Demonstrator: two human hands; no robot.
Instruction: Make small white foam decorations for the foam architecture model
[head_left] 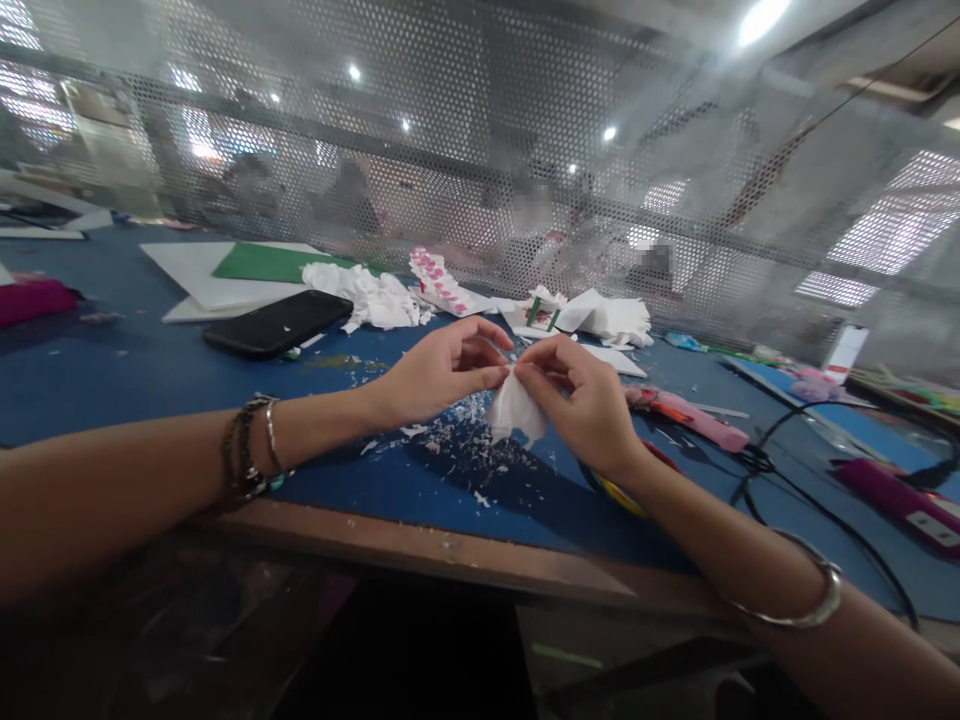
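Observation:
A small white piece (517, 412), thin like paper or cloth and gathered at its top, hangs between my hands above the blue table. My right hand (589, 395) pinches its gathered top between thumb and fingers. My left hand (446, 370) meets it at the same spot, thumb and fingertips closed on the top edge. Below lie many tiny white scraps (480, 465) spread over the tabletop. Under my right wrist, a yellow and red ring-shaped thing (626, 498) is partly hidden by my forearm.
A black phone (277, 322) lies left, beside white and green sheets (262, 262). Crumpled white pieces (375, 295) sit behind my hands. To the right are a pink glue gun (694, 418), a black cable (757, 458) and a purple power strip (896, 500). A perforated metal screen (450, 130) stands behind.

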